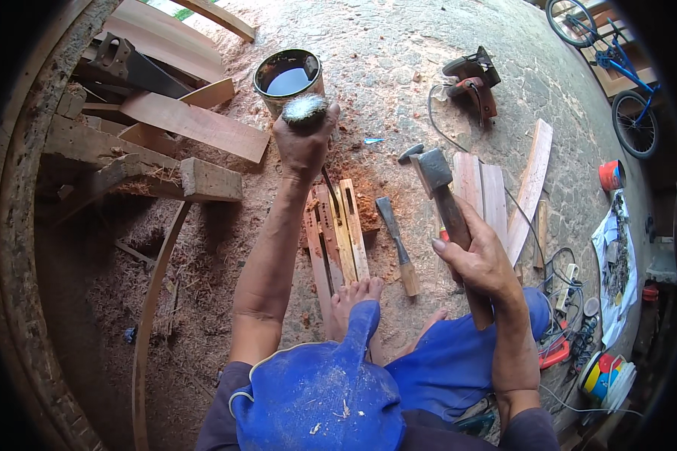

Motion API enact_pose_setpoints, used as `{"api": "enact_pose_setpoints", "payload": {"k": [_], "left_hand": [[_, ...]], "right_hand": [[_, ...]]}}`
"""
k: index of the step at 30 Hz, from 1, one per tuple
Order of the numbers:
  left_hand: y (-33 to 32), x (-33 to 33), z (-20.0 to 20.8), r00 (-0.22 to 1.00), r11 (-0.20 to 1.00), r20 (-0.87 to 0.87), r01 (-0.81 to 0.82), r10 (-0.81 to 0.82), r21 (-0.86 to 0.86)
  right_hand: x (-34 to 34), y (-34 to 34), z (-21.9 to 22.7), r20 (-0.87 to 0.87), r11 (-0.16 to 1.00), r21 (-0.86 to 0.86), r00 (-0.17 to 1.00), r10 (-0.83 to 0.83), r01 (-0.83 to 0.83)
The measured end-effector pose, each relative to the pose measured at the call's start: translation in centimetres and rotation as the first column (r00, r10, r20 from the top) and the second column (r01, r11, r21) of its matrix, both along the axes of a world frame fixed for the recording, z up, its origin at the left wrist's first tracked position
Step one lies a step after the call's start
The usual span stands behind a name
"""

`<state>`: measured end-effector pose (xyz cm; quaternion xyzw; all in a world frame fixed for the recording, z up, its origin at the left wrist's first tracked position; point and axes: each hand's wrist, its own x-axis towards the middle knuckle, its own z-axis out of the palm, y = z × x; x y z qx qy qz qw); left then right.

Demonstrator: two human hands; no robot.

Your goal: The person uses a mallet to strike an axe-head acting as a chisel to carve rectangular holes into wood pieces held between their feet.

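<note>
My left hand [302,146] grips a chisel upright, its pale, battered butt [304,110] showing above my fist. Below, the narrow dark blade [329,186] reaches down to the wooden strips [344,237], which have slots cut in them; whether the tip sits in a slot I cannot tell. My right hand [483,254] is closed round the wooden handle of a hammer [434,171], its blocky metal head raised to the right of the chisel. A bare foot [355,297] presses on the near ends of the strips. Another chisel [396,244] lies on the ground between strips and hammer.
Beyond my left hand stands a bucket [289,75] of dark liquid. A corded power saw [474,86] sits far right, with planks [530,188] nearer. Timber and a handsaw [139,68] lie left, beside a wooden beam [210,180]. Cables and a bicycle [628,68] are at right.
</note>
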<state>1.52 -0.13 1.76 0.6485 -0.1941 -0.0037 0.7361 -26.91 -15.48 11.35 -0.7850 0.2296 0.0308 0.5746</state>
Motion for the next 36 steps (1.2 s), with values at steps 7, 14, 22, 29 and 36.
{"api": "enact_pose_setpoints", "payload": {"k": [7, 14, 22, 29, 36], "left_hand": [[-2.0, -0.1, -0.1, 0.961, 0.994, 0.275, -0.046, 0.016, 0.103], [1.0, 2.0, -1.1, 0.998, 0.997, 0.055, -0.035, 0.039, -0.073], [-0.4, -0.2, -0.3, 0.994, 0.998, 0.093, 0.050, -0.054, 0.045], [-1.9, -0.8, 0.2, 0.979, 0.999, 0.201, 0.040, -0.046, 0.036], [-0.9, -1.5, -0.9, 0.945, 0.999, 0.326, 0.010, -0.021, 0.036]], "right_hand": [[0.3, 0.3, 0.9, -0.071, 0.997, 0.062, 0.997, -0.041, 0.045], [-0.6, -0.2, 0.2, 0.000, 0.999, 0.004, 0.999, -0.034, 0.034], [0.0, 0.4, 1.5, -0.103, 0.994, 0.072, 0.992, -0.071, 0.079], [1.2, 0.6, -0.3, 0.106, 0.995, -0.092, 0.993, 0.056, -0.047], [5.4, 2.2, 4.1, 0.194, 0.905, -0.407, 0.956, 0.220, -0.125]]}}
